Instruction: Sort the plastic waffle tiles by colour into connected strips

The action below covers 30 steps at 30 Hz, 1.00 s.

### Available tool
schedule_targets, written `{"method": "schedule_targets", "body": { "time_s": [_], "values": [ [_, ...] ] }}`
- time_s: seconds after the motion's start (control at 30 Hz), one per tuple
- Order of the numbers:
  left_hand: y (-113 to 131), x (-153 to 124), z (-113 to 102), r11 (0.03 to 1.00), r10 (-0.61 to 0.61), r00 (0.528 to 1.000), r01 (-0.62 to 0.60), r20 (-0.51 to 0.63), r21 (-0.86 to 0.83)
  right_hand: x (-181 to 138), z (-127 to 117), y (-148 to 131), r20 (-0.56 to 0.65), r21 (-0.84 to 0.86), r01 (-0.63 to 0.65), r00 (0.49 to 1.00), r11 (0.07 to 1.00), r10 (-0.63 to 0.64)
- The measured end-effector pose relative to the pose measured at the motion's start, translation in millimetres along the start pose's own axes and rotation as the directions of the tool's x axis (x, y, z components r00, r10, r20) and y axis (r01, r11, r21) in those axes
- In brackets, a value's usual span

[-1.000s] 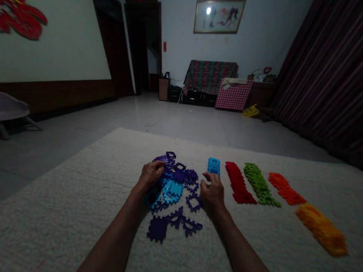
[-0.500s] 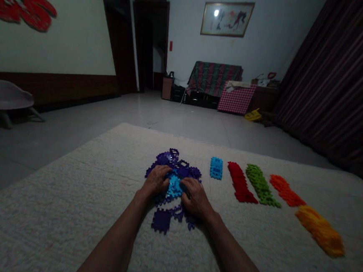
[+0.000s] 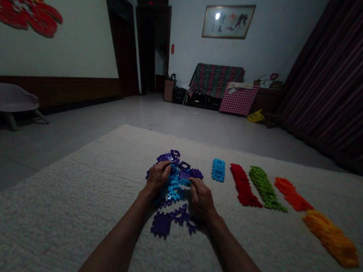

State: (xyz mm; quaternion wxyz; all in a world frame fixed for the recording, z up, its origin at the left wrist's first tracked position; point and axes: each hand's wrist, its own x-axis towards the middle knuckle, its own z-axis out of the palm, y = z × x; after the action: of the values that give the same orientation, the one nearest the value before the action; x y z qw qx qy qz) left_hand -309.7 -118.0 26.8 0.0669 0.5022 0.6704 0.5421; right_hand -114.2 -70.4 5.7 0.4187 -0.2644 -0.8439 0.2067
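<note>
A mixed pile of interlocking puzzle tiles lies on the pale mat in front of me, light-blue tiles (image 3: 173,192) over and among purple tiles (image 3: 161,224). At the pile's left side, my left hand (image 3: 158,177) is closed, thumb and fingers pinching the edge of a light-blue tile. From the right, my right hand (image 3: 201,197) pinches another light-blue tile (image 3: 183,181) at its tip. The fingers partly cover both held tiles. More purple pieces show behind the hands and nearer to me.
Right of the pile lie a light-blue stack (image 3: 218,170), a red row (image 3: 245,187), a green row (image 3: 267,189), an orange row (image 3: 292,194) and a yellow-orange row (image 3: 330,238). All rest on the mat (image 3: 85,195). A small chair (image 3: 11,98) stands far left.
My hands have drawn slightly apart, and the right thumb and finger now pinch a light-blue tile. The light-blue tiles between them have shifted. The view has moved a little.
</note>
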Motion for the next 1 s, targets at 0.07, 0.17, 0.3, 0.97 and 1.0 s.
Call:
{"method": "schedule_targets", "body": {
  "time_s": [0.07,0.17,0.3,0.97,1.0],
  "values": [
    [4.1,-1.3,0.1,0.995,-0.083,0.996,0.085,0.043,-0.054,2.7,-4.9,-0.2,-0.059,0.058,-0.079,0.995,0.995,0.083],
    [10.6,-3.5,-0.2,0.998,-0.064,0.995,0.062,0.077,0.023,5.4,-11.2,0.1,-0.109,0.112,-0.184,0.975,0.977,0.196],
    [23.3,-5.3,1.1,0.974,0.16,0.987,-0.163,0.027,0.158,6.9,-12.2,2.6,-0.127,0.139,-0.233,0.96,0.962,0.251],
    [41.1,-19.5,36.4,0.871,-0.241,0.914,0.352,0.325,-0.344,1.9,5.6,3.7,-0.272,-0.073,-0.137,0.956,0.988,0.112],
    [41.8,-20.0,35.9,0.866,-0.24,0.908,0.36,0.342,-0.348,1.1,7.6,3.6,-0.278,-0.088,-0.128,0.955,0.988,0.099]
  ]
}}
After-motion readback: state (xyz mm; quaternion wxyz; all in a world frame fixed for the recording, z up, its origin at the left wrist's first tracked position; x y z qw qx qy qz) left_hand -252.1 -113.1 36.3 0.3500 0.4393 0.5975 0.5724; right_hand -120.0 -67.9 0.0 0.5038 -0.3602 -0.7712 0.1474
